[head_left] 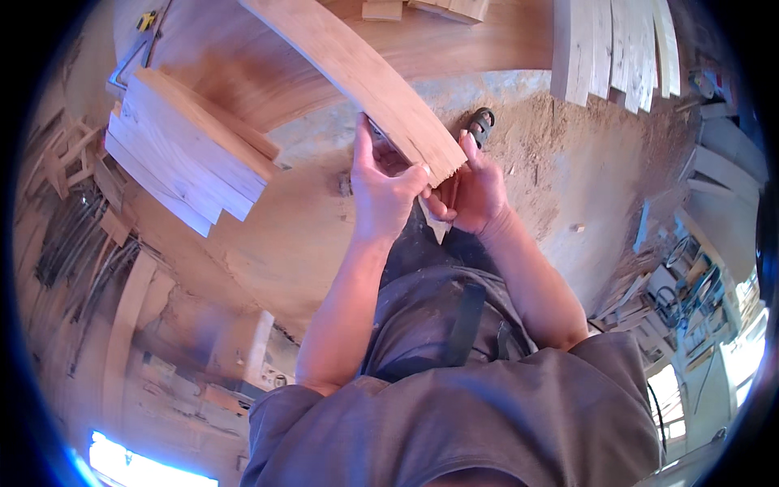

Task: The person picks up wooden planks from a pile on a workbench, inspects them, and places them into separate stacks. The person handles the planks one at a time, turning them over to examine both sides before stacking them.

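A long pale wooden board [365, 77] reaches from the top edge down to my hands, its near end rough and splintered. My left hand [381, 195] grips it close to that end, thumb on the upper face and one finger along the left edge. The other left fingers are partly hidden under the wood. At the right corner of the same end, my right hand [480, 193] holds the board between its raised thumb and the curled fingers below. The far end of the board runs out of view.
A wooden workbench [231, 53] lies ahead. Stacked boards [187, 142] overhang its left side, and more boards [604, 49] overhang at the right. A yellow tape measure [146, 20] sits far left. Below, a dark sandal [482, 126] shows on the dusty floor [560, 191]. Scrap wood surrounds both sides.
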Motion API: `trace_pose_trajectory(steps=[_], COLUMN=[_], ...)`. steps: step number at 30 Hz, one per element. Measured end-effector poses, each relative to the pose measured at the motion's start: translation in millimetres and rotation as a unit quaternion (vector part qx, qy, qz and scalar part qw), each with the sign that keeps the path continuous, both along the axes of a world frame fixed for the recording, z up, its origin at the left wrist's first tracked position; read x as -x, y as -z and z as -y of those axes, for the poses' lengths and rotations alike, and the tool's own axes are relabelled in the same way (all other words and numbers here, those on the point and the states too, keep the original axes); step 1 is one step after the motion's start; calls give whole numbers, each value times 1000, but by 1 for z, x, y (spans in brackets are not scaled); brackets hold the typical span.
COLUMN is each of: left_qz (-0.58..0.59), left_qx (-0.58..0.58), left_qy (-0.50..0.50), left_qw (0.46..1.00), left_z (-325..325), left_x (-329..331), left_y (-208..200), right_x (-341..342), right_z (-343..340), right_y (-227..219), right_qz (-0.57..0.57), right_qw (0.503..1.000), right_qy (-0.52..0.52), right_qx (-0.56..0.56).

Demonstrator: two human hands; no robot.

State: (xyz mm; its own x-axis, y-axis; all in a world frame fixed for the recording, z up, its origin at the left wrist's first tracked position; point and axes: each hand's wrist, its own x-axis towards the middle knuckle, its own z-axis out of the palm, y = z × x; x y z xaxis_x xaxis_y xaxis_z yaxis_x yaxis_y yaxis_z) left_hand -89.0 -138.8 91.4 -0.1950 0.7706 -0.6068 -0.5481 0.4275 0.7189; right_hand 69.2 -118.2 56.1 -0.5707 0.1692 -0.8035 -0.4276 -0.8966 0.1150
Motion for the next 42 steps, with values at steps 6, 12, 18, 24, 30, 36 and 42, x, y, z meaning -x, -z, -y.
trace_pose_trajectory(steps=[6, 12, 18, 24, 30, 36, 42], left_qz=[-36, -126, -157, -147, -128, -123, 35], left_qx=[23, 84, 122, 111, 98, 57, 59], left_qy=[16, 84, 65, 33, -5, -154, -228], left_qw=[999, 985, 978, 982, 987, 979, 971], left_z=[-9, -12, -14, -22, -32, -84, -109], left_x=[4, 4, 7, -3, 12, 85, 185], left_y=[-34, -44, -37, -21, 10, 67, 108], right_x=[-8, -8, 6, 5, -1, -9, 6], right_z=[-9, -9, 3, -2, 2, 38, 54], right_y=[-16, -28, -10, -19, -6, 34, 20], right_qz=[-87, -124, -127, -61, -39, 114, 267], right_qw=[987, 985, 987, 995, 996, 974, 840], right_qy=[-58, -29, -2, 45, 20, -26, -224], right_qx=[-121, -118, -100, -71, -74, -194, -416])
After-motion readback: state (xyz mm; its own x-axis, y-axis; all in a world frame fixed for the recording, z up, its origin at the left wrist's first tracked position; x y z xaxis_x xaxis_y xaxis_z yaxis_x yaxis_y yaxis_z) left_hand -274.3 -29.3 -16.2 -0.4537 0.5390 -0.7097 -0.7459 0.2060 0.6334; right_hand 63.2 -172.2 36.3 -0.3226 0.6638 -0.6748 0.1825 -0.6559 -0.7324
